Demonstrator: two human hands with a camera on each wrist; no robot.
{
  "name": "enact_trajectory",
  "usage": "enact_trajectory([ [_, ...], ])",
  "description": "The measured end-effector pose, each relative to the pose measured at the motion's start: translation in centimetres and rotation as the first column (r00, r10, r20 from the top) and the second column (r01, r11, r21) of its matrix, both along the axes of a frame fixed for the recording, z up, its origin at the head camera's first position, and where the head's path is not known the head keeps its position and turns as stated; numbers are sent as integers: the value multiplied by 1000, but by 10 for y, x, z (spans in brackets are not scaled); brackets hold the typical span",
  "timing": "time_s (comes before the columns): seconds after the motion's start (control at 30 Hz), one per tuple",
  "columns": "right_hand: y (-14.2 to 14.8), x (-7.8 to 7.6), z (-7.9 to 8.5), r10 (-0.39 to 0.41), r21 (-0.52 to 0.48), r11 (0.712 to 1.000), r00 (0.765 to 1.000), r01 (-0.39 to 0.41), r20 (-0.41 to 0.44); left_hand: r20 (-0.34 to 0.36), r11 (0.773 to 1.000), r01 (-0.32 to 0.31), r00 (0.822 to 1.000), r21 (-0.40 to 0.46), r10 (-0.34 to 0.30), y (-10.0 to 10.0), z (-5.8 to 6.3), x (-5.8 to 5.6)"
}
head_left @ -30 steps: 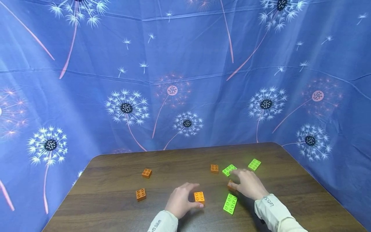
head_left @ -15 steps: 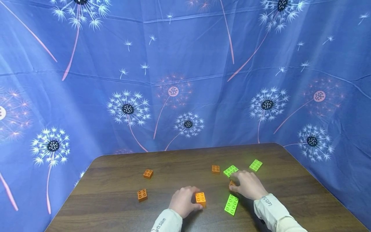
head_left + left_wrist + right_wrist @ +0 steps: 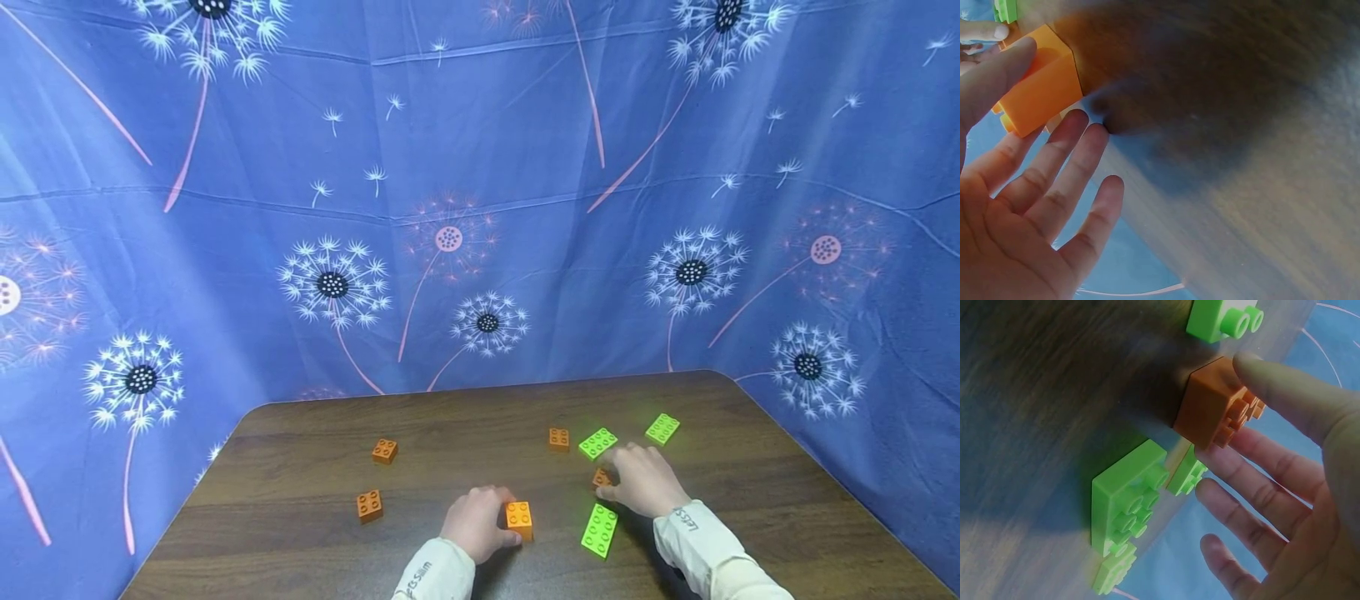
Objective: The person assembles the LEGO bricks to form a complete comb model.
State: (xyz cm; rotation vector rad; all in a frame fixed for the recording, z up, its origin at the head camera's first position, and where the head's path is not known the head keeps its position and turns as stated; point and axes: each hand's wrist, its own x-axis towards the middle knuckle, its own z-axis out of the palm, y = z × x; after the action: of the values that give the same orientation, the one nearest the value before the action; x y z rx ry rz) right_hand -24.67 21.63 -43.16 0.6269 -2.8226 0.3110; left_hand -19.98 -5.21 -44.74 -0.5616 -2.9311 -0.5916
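My left hand (image 3: 477, 527) is at a bright orange toy building brick (image 3: 519, 521) on the table, thumb and index finger pinching it from opposite sides. In the left wrist view the thumb (image 3: 1019, 57) lies against this brick, while the other fingers (image 3: 1094, 147) spread loosely. Over on the right, my right hand (image 3: 642, 481) pinches a darker orange brick (image 3: 1210, 406) between thumb and index finger. Its studs face up, and part of it is hidden by the hand in the head view. A green brick (image 3: 600, 530) lies just nearer than that hand.
Two more green bricks, one (image 3: 597, 443) beyond the right hand and another (image 3: 662, 428) farther right, lie on the wooden table (image 3: 450, 433). Single orange bricks sit at back centre (image 3: 558, 439) and on the left (image 3: 385, 451), (image 3: 369, 506). A blue dandelion-print cloth (image 3: 487, 167) hangs behind.
The left hand's index finger and thumb have closed in on the bright orange brick. The right hand has drawn slightly nearer, its fingers settling around the darker orange brick. The view has shifted slightly.
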Motion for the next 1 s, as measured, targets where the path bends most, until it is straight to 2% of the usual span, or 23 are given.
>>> enact_trajectory([
  [0.27, 0, -2, -4, -12, 1, 1000, 1000, 12, 13, 41, 1000, -11, 999, 11, 11, 0, 2, 2],
  [0.53, -1, -2, -8, -4, 5, 1000, 1000, 4, 9, 95, 997, -41, 995, 64, 34, 1, 3, 1],
  [0.8, -1, -2, -9, 41, 32, 999, 997, -39, -59, 165, 992, -77, 984, 95, 60, 1, 3, -1],
  [1.0, -6, 3, -4, 45, 24, 999, 995, -43, -92, 137, 993, -86, 988, 81, 75, 3, 3, -1],
])
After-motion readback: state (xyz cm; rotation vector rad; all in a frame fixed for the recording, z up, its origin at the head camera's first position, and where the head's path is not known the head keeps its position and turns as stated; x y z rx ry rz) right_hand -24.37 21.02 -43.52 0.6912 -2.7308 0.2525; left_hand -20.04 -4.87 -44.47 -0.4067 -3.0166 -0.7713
